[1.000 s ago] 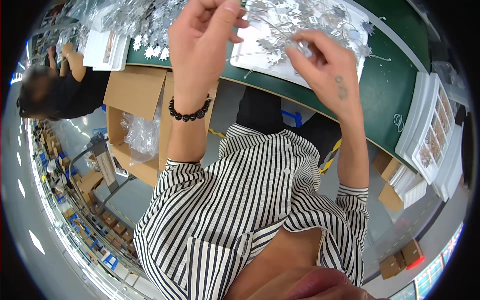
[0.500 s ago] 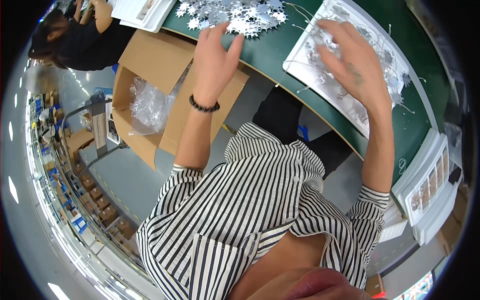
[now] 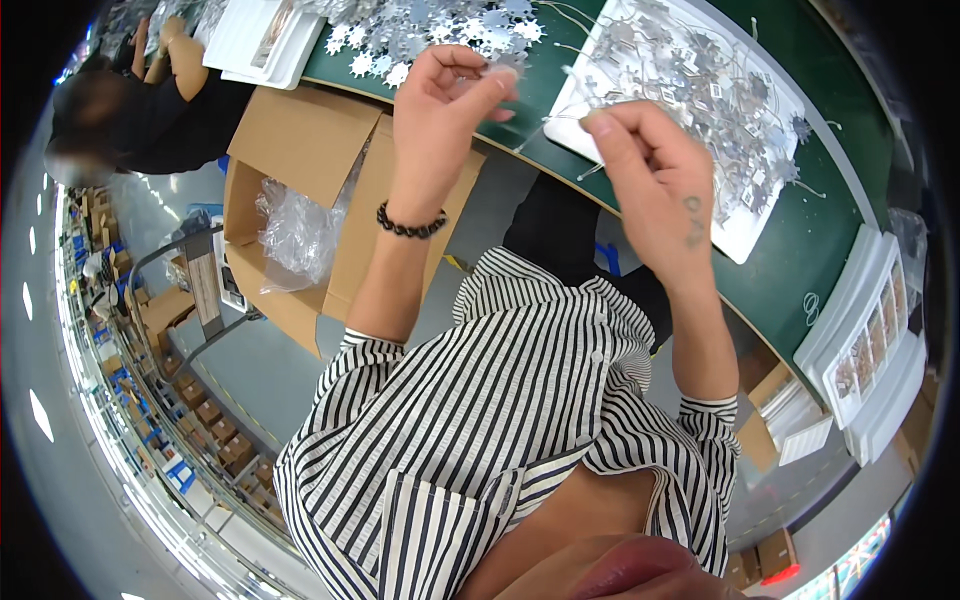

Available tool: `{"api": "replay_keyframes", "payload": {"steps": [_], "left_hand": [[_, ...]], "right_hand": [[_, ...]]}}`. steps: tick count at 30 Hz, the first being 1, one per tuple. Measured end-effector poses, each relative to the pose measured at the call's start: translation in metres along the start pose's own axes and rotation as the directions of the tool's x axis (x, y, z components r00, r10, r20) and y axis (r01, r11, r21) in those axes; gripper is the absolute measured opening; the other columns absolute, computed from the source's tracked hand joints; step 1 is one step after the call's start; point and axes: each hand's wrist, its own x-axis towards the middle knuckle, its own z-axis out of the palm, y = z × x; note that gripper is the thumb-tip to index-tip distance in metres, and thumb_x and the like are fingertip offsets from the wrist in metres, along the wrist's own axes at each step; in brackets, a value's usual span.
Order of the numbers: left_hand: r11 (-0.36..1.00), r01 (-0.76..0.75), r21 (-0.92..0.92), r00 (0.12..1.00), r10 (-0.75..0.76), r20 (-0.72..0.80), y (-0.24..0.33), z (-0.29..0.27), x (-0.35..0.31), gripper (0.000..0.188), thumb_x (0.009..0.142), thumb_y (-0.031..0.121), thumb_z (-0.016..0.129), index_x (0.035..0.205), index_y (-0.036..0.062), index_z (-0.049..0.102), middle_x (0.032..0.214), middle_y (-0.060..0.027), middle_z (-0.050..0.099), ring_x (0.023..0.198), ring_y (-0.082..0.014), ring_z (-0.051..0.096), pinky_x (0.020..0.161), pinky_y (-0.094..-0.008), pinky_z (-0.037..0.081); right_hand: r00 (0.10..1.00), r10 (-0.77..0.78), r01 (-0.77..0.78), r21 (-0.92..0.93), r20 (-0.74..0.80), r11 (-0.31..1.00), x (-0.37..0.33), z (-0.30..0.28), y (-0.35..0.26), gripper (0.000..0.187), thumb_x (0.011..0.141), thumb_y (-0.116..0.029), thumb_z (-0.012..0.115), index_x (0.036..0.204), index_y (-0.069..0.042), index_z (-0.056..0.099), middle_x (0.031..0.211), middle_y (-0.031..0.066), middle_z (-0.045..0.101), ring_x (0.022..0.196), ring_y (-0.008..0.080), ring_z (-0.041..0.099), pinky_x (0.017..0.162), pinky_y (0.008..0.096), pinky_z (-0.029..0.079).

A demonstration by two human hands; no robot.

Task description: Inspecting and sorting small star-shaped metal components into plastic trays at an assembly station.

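Note:
My left hand [image 3: 437,125], wearing a dark bead bracelet, is raised at the near edge of the green table. Its thumb and fingers pinch a small silver piece [image 3: 507,76], smeared by motion, probably a snowflake-shaped one like those in the pile [image 3: 400,40] just beyond. To its right, my right hand [image 3: 660,175] pinches a thin white string [image 3: 562,119] between thumb and forefinger. That hand is over the near corner of a white tray [image 3: 738,245], which is heaped with silver pieces on strings [image 3: 690,75]. The two hands are apart.
An open cardboard box [image 3: 300,130] with clear plastic bags stands below the table's left part. White trays [image 3: 262,45] are stacked at the far left, more trays [image 3: 850,370] at the right. A co-worker in black [image 3: 140,120] sits at far left.
My left hand has gone from spread fingers by the pile to a pinch on a small silver piece. My right hand has left the tray's heap, moving left and nearer, and now pinches a string.

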Motion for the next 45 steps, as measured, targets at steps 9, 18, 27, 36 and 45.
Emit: {"api": "replay_keyframes", "payload": {"steps": [9,18,27,36,45], "left_hand": [[0.889,-0.034,-0.457,0.996,0.069,0.061,0.029,0.032,-0.033,0.032,0.088,-0.007,0.071,0.118,-0.0005,0.06,0.101,-0.0124,0.07,0.089,-0.0191,0.072,0.073,-0.0248,0.061],[0.865,-0.044,-0.5,0.997,0.073,0.038,0.033,0.039,-0.036,0.031,0.087,-0.006,0.072,0.115,-0.001,0.061,0.103,-0.0112,0.069,0.088,-0.017,0.07,0.071,-0.0242,0.06],[0.889,-0.455,0.044,0.89,0.455,0.003,0.017,0.04,-0.036,0.029,0.085,-0.004,0.074,0.113,-0.0012,0.064,0.108,-0.0086,0.068,0.087,-0.0136,0.067,0.072,-0.021,0.056],[0.906,0.107,-0.41,0.963,0.009,0.27,0.028,0.051,-0.038,0.019,0.089,-0.002,0.073,0.107,-0.0005,0.071,0.099,-0.0082,0.072,0.086,-0.0121,0.066,0.074,-0.0207,0.054],[0.967,0.137,-0.216,0.884,-0.021,0.466,0.042,0.077,-0.041,0.014,0.092,0.003,0.072,0.106,-0.0004,0.073,0.089,-0.0078,0.074,0.083,-0.0117,0.068,0.073,-0.0194,0.053]], "right_hand": [[0.997,-0.063,0.059,0.097,0.04,0.994,-0.005,0.008,-0.003,0.013,0.097,-0.01,0.065,0.087,-0.003,0.068,0.063,-0.0077,0.045,0.058,0.0031,0.032,0.053,0.0196,0.025],[1.0,-0.02,0.017,0.115,0.021,0.993,-0.005,0.004,-0.002,0.017,0.099,-0.013,0.062,0.086,-0.003,0.068,0.062,-0.0079,0.044,0.057,0.0027,0.033,0.053,0.0195,0.024],[0.989,0.048,-0.097,0.37,0.141,0.924,-0.004,0.005,0.005,0.015,0.1,-0.013,0.061,0.091,-0.003,0.068,0.062,-0.0059,0.046,0.057,0.0026,0.035,0.051,0.0193,0.026],[0.994,0.027,-0.056,0.294,0.102,0.954,-0.02,-0.016,0.027,0.01,0.098,-0.01,0.063,0.094,-0.002,0.068,0.067,-0.003,0.051,0.058,0.0039,0.038,0.052,0.0183,0.028],[0.999,-0.019,0.022,0.077,-0.037,0.997,-0.052,-0.055,0.057,0.007,0.09,-0.008,0.071,0.096,-0.004,0.068,0.091,0.0047,0.06,0.068,0.01,0.048,0.059,0.0217,0.039]]}}
